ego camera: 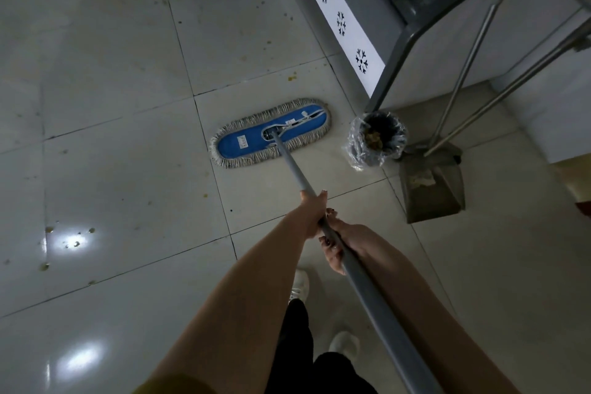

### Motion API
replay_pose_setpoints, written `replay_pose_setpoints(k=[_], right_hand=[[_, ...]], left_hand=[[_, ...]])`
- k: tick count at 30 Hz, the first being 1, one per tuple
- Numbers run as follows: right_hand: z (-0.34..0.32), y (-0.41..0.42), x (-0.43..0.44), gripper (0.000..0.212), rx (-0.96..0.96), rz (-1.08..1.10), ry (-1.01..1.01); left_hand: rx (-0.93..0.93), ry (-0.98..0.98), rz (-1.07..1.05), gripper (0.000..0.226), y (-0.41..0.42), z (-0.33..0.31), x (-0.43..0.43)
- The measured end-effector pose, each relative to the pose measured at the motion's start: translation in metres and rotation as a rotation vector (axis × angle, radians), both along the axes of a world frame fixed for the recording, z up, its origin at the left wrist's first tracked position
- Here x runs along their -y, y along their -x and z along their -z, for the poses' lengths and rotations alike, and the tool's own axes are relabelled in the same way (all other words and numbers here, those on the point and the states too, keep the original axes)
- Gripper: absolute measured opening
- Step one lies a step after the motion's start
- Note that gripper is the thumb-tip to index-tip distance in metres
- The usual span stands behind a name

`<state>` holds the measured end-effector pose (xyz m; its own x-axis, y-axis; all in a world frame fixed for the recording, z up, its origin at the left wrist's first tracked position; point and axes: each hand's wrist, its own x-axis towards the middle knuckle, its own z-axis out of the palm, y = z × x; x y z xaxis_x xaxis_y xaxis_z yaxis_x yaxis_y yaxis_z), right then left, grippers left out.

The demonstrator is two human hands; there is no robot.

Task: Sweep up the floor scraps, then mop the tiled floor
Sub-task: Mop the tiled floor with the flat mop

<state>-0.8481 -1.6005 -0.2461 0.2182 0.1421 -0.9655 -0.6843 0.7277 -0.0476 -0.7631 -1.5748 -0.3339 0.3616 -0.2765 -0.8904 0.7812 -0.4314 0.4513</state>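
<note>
Gripping the mop handle (292, 169) two-handed, left hand (315, 211) ahead of right hand (339, 241), fingers (331, 249) curled round it.
Keeping the mop head (243, 145) flat on the tiled floor (128, 169), up-left of the fingers, long axis crosswise to the handle, near the bin (377, 137).

The pale tiled floor (112, 153) lies wide open to the left of and ahead of the blue flat mop with a stringy edge (252, 137). Only small yellow crumbs (291, 75) dot it. The right side is tight. A small round bin lined with a clear bag (377, 137) stands near the mop's end. A grey metal dustpan (431, 192) sits just beside the bin. Long metal poles (511, 91) lean over them. A tall grey cabinet with a white snowflake strip (351, 41) blocks the way behind.
</note>
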Motion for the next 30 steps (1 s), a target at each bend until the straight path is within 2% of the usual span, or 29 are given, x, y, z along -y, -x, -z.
replay_pose_setpoints(k=[4,8,12,15,17,21,30], right_hand=[[0.002,0.04,-0.001,0.061,-0.053,0.003,0.024],[-0.002,0.073,0.004,0.081,-0.094,0.016,0.081],[-0.005,0.1,0.01,0.061,-0.111,0.003,0.063],[-0.009,0.108,0.015,0.06,-0.099,-0.003,0.089],[-0.01,0.105,0.018,0.069,-0.084,-0.002,0.135],[-0.01,0.088,0.026,0.056,-0.067,-0.003,0.093],[-0.025,0.015,0.054,0.056,-0.051,0.016,-0.007]], left_hand=[[-0.003,-0.004,0.017,0.036,0.041,-0.004,0.001],[-0.012,-0.014,0.05,0.03,0.077,-0.015,0.005],[-0.021,-0.026,0.061,0.041,0.101,-0.02,0.011],[-0.015,-0.02,0.051,0.04,0.108,-0.022,0.015],[-0.022,-0.022,0.056,0.041,0.106,-0.022,0.017],[-0.038,-0.025,0.032,0.041,0.089,-0.019,0.023],[-0.059,0.007,0.035,0.043,0.014,-0.02,0.051]])
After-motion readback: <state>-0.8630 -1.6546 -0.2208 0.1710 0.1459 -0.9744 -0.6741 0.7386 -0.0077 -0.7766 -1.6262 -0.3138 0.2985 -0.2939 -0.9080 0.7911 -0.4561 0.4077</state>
